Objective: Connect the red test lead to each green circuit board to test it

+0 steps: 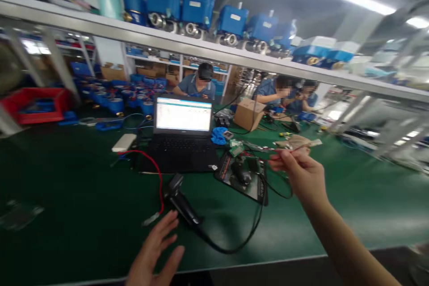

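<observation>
My right hand (303, 172) is raised over the right part of the green table, thumb and fingers pinched on a thin reddish wire with a pale end (315, 143). To its left are green circuit boards (236, 148); whether the wire joins them I cannot tell. My left hand (156, 250) hovers near the front edge with fingers spread, holding nothing. Just beyond it lies a black handheld barcode scanner (184, 205), its cord curving right. A red cable (160, 178) ends close to my left fingertips and runs back to a white box (124, 142).
A laptop (177, 154) stands lit in the middle. A computer mouse (241, 174) sits on a mouse pad (256, 192). Behind are a cardboard box (248, 114), a red bin (63, 107) and several people. Overhead, a shelf (208, 47) bears several blue valve units (197, 9).
</observation>
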`<state>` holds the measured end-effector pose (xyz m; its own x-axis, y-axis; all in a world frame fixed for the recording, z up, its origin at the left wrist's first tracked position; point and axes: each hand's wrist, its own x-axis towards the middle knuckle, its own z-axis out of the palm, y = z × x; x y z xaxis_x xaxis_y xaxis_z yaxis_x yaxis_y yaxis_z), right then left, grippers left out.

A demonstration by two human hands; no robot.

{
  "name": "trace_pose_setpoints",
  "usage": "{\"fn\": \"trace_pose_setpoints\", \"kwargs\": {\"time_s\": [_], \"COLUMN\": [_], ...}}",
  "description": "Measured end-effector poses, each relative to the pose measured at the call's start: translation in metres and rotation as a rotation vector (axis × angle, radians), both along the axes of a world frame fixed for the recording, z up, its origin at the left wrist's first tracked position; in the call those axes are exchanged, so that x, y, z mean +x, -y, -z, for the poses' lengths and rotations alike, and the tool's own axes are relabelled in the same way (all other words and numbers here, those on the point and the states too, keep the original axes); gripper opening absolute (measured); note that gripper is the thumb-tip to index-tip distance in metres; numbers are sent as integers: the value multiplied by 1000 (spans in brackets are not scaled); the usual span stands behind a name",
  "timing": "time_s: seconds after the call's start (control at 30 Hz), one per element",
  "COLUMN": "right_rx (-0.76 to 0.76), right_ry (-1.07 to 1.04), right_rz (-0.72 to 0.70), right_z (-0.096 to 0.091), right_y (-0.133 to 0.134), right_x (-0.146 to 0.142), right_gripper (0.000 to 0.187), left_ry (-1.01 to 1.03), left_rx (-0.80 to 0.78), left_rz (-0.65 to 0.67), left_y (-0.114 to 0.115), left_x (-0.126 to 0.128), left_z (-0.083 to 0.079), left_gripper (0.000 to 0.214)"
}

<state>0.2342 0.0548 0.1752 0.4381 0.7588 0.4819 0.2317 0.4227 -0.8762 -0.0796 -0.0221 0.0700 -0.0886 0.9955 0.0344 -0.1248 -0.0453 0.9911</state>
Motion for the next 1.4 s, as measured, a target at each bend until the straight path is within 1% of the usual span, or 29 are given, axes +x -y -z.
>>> {"fn": "trace_pose_setpoints", "kwargs": {"time_s": [0.07,0.1,0.13,0.17,0.23,0.27,0.33,0.4,0.47,0.5,0.53,0.57,0.6,0.67,0.7,0.73,0.8,0.83,0.87,0.93,1.0,1.03,1.1,1.17,1.3,1.4], "right_rx": [-68,-133,-200,-280,-441,-505,-587,-628,-654,-662,-656,-637,-611,-559,-542,-536,-533,-518,-491,-402,-301,-266,-217,-200,-193,-160], "right_ry": [-251,-373,-488,-583,-685,-690,-611,-449,-224,-91,60,211,342,497,519,512,469,403,300,19,-231,-282,-282,-187,83,185], "right_rz": [-265,-381,-467,-546,-682,-748,-879,-1019,-1130,-1144,-1116,-1053,-973,-840,-810,-802,-809,-821,-841,-873,-848,-821,-774,-770,-836,-892], "right_z": [12,19,28,37,54,62,75,87,98,103,109,114,120,130,133,136,138,137,136,130,123,119,113,108,106,108], "right_y": [6,11,18,25,40,46,52,50,39,32,24,15,7,-5,-9,-10,-10,-9,-9,-11,-17,-20,-24,-23,-10,-3], "right_x": [-61,-90,-117,-141,-180,-194,-213,-220,-221,-221,-220,-220,-221,-223,-225,-227,-232,-234,-236,-238,-240,-240,-239,-237,-235,-236], "right_gripper": [33,32,31,31,31,32,33,35,38,42,46,49,47,30,22,18,22,25,27,28,27,26,23,22,14,14], "left_ry": [211,320,415,474,523,530,538,516,446,408,374,350,336,326,329,335,344,342,337,318,302,300,290,263,188,202], "left_rx": [25,28,12,-12,-66,-77,-57,-27,-34,-46,-59,-68,-76,-89,-97,-108,-135,-146,-152,-144,-126,-123,-128,-138,-127,-138], "left_rz": [10,-4,-21,-38,-139,-209,-342,-407,-463,-497,-527,-546,-554,-525,-496,-464,-403,-383,-375,-383,-394,-395,-404,-431,-456,-429], "left_y": [5,5,4,4,11,17,34,52,64,68,69,69,68,62,59,55,47,43,39,30,23,19,13,7,-4,-8], "left_x": [20,27,30,29,16,5,-20,-44,-63,-70,-75,-79,-81,-82,-82,-81,-79,-79,-78,-78,-78,-78,-77,-75,-71,-69], "left_z": [-3,-4,-4,-4,-3,-3,-4,-3,-1,0,1,2,3,1,-1,-4,-9,-11,-12,-13,-10,-8,-5,-3,-3,-2], "left_gripper": [63,74,79,71,45,35,33,39,36,33,32,32,32,31,31,30,29,29,29,29,29,29,29,28,24,25]}}
